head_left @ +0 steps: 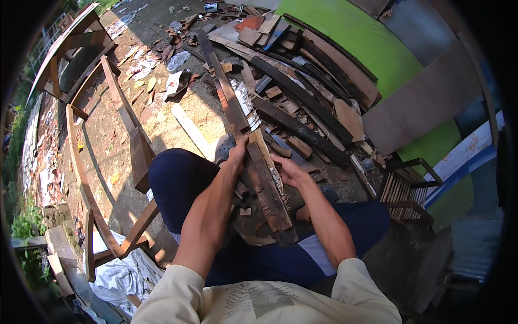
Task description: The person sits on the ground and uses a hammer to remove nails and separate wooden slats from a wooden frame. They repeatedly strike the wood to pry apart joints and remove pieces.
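Between my knees lies a stack of wood pointing away from me. A long dark plank (232,105) reaches to the far scrap pile, and a shorter dark board (265,189) slants toward my lap. Along the board's right side runs a pale, splintered wooden strip (258,141). My left hand (238,153) is closed round the wood's left side, near the short board's far end. On the opposite edge, my right hand (290,171) has its thumb and curled fingers closed on the pale strip. Both palms hide part of what they grip.
Scrap wood (307,102) is heaped ahead and right, by a green panel (367,43). A wooden frame (75,156) stands left, above a white plastic sheet (121,278). A slatted wooden rack (402,191) sits at right. A pale board (191,129) lies past my left knee.
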Demonstrator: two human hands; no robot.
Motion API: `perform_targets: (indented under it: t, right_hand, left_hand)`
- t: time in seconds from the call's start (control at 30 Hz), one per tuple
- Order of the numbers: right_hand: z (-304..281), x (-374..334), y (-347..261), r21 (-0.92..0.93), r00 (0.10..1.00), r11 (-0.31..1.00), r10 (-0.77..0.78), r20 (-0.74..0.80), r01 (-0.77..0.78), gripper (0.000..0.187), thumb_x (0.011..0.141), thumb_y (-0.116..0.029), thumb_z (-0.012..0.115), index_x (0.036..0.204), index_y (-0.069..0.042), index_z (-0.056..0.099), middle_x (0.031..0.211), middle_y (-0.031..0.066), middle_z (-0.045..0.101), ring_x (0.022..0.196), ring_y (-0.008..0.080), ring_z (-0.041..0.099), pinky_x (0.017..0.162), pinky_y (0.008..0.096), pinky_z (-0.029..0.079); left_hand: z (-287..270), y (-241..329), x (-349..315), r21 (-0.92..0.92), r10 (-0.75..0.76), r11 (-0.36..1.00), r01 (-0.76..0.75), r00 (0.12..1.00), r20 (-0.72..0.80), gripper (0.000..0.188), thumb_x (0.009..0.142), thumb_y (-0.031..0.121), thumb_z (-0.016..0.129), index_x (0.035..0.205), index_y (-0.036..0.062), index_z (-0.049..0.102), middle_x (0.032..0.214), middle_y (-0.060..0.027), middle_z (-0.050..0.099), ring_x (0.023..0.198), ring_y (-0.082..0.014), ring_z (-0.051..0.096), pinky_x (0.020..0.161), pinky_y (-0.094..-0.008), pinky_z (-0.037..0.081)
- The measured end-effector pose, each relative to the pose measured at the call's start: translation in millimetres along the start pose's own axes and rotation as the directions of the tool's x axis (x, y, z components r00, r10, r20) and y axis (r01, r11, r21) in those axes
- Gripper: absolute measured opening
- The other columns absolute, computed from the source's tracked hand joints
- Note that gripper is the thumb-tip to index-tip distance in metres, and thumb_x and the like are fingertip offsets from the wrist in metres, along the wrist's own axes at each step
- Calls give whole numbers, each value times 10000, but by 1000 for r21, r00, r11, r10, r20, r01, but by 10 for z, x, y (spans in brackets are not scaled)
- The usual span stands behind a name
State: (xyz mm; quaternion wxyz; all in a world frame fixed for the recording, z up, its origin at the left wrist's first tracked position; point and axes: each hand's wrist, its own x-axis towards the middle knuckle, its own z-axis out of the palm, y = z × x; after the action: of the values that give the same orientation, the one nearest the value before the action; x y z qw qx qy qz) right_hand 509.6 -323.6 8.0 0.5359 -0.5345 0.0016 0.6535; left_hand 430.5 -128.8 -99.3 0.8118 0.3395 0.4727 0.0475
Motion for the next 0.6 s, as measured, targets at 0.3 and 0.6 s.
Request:
perform_targets:
  t: [0.3,0.6]
  right_hand:
    - [-80,-249,241,-338,980,941,-32,-196,-36,509,1046,-470,437,1378,-96,528,1226,49,635,1019,165,623,878,369,499]
    - [32,-601,685,-765,930,640,-234,-283,-71,754,903,-524,660,1391,22,482,1157,192,675,1064,280,663,857,367,522]
  left_hand:
    - [205,-27,-349,16,-20,1000,24,984,-179,767,887,492,657,1318,-128,522,1273,-218,613,1101,-320,625,959,-412,485]
    - [91,-144,-237,396,29,912,106,947,-319,950,820,539,706,1354,-200,438,1361,-271,546,1221,-363,566,1011,-414,459]
